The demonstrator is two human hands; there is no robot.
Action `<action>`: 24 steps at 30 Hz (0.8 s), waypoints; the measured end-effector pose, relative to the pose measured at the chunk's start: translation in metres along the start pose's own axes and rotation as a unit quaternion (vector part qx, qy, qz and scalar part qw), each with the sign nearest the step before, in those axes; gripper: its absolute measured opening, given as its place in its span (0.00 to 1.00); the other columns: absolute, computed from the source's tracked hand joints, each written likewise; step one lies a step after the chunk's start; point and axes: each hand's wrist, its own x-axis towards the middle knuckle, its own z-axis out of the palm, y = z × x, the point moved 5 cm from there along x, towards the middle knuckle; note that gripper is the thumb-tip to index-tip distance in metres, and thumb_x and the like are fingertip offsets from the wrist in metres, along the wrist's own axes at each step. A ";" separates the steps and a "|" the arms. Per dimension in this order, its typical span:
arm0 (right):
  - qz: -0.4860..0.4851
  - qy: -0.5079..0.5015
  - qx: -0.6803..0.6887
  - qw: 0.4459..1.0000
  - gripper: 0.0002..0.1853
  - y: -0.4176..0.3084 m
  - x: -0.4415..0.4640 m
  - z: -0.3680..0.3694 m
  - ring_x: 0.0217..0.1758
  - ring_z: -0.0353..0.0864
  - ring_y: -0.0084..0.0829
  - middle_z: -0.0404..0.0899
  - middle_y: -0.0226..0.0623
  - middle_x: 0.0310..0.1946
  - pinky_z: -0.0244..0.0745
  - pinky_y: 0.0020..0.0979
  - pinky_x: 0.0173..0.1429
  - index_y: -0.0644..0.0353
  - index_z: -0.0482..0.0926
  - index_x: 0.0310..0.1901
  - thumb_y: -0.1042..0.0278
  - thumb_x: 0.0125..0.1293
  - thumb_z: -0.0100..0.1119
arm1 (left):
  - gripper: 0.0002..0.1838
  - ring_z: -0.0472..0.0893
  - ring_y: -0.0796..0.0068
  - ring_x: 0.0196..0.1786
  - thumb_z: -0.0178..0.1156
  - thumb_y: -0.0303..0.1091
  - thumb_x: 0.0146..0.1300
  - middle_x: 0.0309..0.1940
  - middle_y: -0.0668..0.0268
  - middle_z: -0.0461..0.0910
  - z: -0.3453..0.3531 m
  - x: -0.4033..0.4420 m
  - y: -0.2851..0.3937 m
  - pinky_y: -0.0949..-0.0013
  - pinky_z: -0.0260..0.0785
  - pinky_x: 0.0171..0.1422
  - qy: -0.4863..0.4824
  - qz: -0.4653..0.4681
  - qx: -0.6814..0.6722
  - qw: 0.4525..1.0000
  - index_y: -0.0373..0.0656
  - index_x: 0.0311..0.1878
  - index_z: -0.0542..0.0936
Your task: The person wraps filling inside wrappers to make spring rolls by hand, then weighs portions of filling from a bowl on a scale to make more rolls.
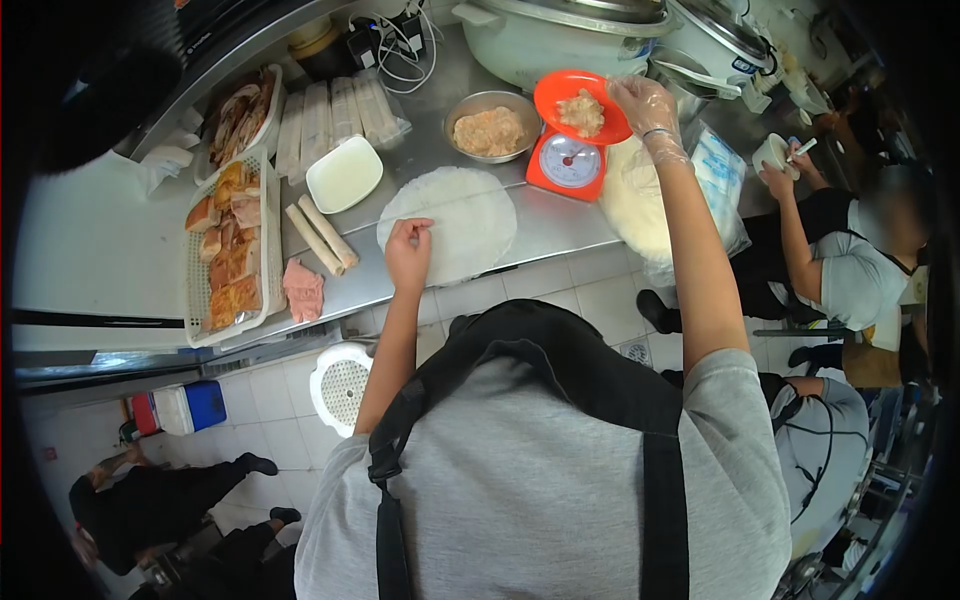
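My left hand (409, 252) is bare, its fingers curled together over the near left part of a thin round white wrapper sheet (462, 215) on the steel counter. Whether it pinches the sheet is hidden. My right hand (646, 106), in a clear plastic glove, has its fingers bent at the right rim of an orange plate (553, 92). What those fingers hold, if anything, I cannot make out. A lump of pale filling (581, 114) lies on the plate, which sits over an orange dial scale (570, 163). Left of the scale stands a metal bowl of pinkish filling (488, 132).
Two rolled wrappers (322, 236) and a white dish (345, 174) lie left of the sheet. Beyond are bagged rolls (335, 118) and a basket of bread (268, 240). A bag of pale sheets (638, 205) is right of the scale. A co-worker (840, 250) holds a bowl at right.
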 end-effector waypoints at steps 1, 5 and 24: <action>0.005 -0.006 0.002 1.000 0.19 -0.001 -0.002 0.000 0.46 0.87 0.43 0.87 0.46 0.41 0.79 0.38 0.53 0.59 0.87 0.45 0.51 0.64 0.64 | 0.07 0.80 0.69 0.32 0.60 0.27 0.59 0.30 0.63 0.79 0.000 0.000 0.000 0.67 0.71 0.39 0.000 0.000 -0.001 1.000 0.42 0.37 0.86; -0.038 0.014 -0.007 0.999 0.21 0.017 0.006 0.009 0.47 0.87 0.45 0.87 0.44 0.41 0.78 0.38 0.54 0.56 0.87 0.47 0.47 0.67 0.58 | 0.08 0.80 0.72 0.32 0.59 0.26 0.60 0.31 0.63 0.80 0.001 0.000 -0.004 0.69 0.71 0.39 -0.002 0.004 -0.007 1.000 0.41 0.38 0.87; -0.213 -0.075 -0.286 0.931 0.37 -0.036 -0.036 0.109 0.64 0.78 0.41 0.80 0.48 0.58 0.68 0.39 0.68 0.63 0.80 0.60 0.35 0.64 0.58 | 0.07 0.79 0.76 0.32 0.60 0.25 0.61 0.33 0.66 0.82 0.000 -0.001 -0.001 0.73 0.68 0.33 0.012 0.007 0.005 1.000 0.43 0.37 0.87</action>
